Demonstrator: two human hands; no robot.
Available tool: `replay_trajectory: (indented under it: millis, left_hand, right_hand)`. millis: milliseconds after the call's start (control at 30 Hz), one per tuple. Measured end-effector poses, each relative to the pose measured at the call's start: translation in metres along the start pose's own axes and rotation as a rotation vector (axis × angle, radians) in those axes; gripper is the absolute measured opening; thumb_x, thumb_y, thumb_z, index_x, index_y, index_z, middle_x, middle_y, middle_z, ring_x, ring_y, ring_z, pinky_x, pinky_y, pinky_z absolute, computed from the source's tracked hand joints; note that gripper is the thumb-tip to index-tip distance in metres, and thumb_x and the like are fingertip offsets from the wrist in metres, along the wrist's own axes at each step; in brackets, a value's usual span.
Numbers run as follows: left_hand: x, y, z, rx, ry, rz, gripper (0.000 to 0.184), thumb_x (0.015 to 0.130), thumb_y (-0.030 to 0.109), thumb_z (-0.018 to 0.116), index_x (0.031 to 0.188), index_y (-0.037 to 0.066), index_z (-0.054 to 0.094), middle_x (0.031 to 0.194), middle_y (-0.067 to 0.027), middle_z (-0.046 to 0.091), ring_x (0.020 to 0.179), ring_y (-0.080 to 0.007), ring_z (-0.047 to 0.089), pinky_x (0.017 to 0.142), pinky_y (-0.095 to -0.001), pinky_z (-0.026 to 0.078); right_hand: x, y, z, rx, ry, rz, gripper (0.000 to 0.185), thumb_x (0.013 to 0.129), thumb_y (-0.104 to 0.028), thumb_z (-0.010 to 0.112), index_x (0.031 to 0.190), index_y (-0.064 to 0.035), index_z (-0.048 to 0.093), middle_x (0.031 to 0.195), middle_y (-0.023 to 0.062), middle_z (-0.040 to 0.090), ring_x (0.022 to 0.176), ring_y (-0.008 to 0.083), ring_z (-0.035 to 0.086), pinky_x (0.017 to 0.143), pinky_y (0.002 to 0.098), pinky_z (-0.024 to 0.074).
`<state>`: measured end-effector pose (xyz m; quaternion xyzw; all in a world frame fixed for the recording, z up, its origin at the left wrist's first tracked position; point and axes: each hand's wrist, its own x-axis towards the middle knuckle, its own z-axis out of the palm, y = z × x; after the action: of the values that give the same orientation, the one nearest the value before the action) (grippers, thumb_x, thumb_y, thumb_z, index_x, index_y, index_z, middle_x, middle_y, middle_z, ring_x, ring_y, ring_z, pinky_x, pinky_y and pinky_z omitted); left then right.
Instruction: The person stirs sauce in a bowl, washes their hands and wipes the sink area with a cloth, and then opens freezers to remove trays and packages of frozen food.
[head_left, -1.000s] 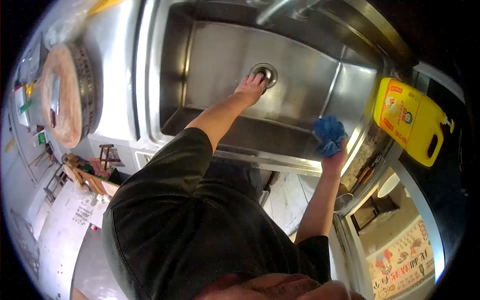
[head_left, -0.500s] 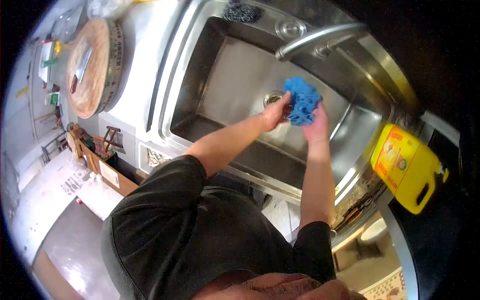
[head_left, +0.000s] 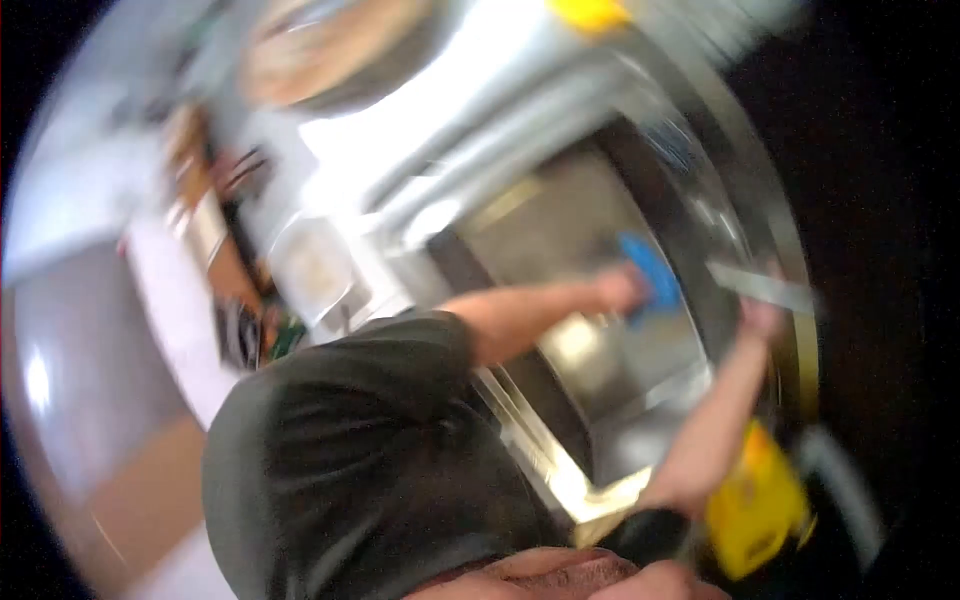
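Heavy blur over the whole head view. Left hand [head_left: 622,289]: closed narrow on the blue cloth [head_left: 652,274], which spreads past the fingertips, over the sink [head_left: 560,215] basin. Single fingers not readable. Right hand [head_left: 762,318]: raised at the faucet [head_left: 765,287], on the far right side of the basin, seemingly touching the spout. Whether its fingers are wrapped or loose, cannot tell.

Cloth lies bunched and elongated; long axis steep, upper end leaning left, lower end toward the right. No distinct front to it. Faucet spout runs nearly level across the view, dipping slightly rightward, free end pointing left toward the basin.

Yellow jug [head_left: 757,505] below the right forearm in view, handle end low. Round wooden board [head_left: 325,50] at upper left, on the counter side.

Against the frame half a second ago: both hands were together at the cloth; now they are apart, cloth in the left only, right moved to the faucet. View has swung, so sink and jug appear turned.
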<state>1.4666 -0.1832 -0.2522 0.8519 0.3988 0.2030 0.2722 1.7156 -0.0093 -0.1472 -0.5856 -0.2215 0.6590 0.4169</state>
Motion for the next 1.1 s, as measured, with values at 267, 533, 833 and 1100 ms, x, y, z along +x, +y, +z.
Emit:
replay_trajectory:
  millis: [267, 533, 833, 1100]
  left_hand:
    - [0.063, 0.048, -0.067, -1.027, 0.377, -0.906, 0.036, 0.084, 0.035, 0.061, 0.096, 0.002, 0.065, 0.091, -0.0186, 0.066, 0.081, -0.0308, 0.063, 0.072, -0.042, 0.049]
    - [0.068, 0.059, -0.103, -0.961, 0.355, -0.857, 0.022, 0.079, 0.022, 0.06, 0.09, 0.005, 0.067, 0.088, -0.0198, 0.066, 0.087, -0.0337, 0.063, 0.073, -0.0416, 0.05]
    - [0.02, 0.024, -0.118, -0.84, 0.4, -0.683, 0.037, 0.082, 0.04, 0.06, 0.083, 0.004, 0.068, 0.084, -0.0192, 0.067, 0.077, -0.0313, 0.064, 0.069, -0.0432, 0.05]
    - [-0.033, 0.006, -0.064, -0.95, 0.115, -0.868, 0.059, 0.081, 0.061, 0.058, 0.082, 0.003, 0.07, 0.078, -0.012, 0.067, 0.073, -0.0248, 0.062, 0.068, -0.0404, 0.049]
  right_hand:
    - [-0.031, -0.002, 0.027, -0.12, 0.066, -0.131, 0.045, 0.093, -0.025, 0.052, 0.123, 0.0083, 0.049, 0.116, 0.0211, 0.059, 0.102, 0.0313, 0.06, 0.087, 0.0404, 0.0526]
    - [-0.096, 0.083, 0.085, -0.172, 0.036, 0.111, 0.045, 0.086, -0.042, 0.049, 0.114, -0.0075, 0.057, 0.11, 0.0073, 0.058, 0.106, 0.0245, 0.053, 0.088, 0.0404, 0.0435]
    - [-0.066, 0.101, 0.112, -0.23, -0.166, 0.164, 0.045, 0.096, -0.035, 0.041, 0.129, -0.0044, 0.048, 0.127, 0.0114, 0.053, 0.116, 0.0249, 0.051, 0.098, 0.0422, 0.0403]
    - [-0.103, 0.057, 0.135, 0.131, -0.001, -0.005, 0.026, 0.093, -0.022, 0.057, 0.108, -0.0011, 0.058, 0.105, 0.0122, 0.061, 0.099, 0.0255, 0.058, 0.089, 0.0429, 0.0489]
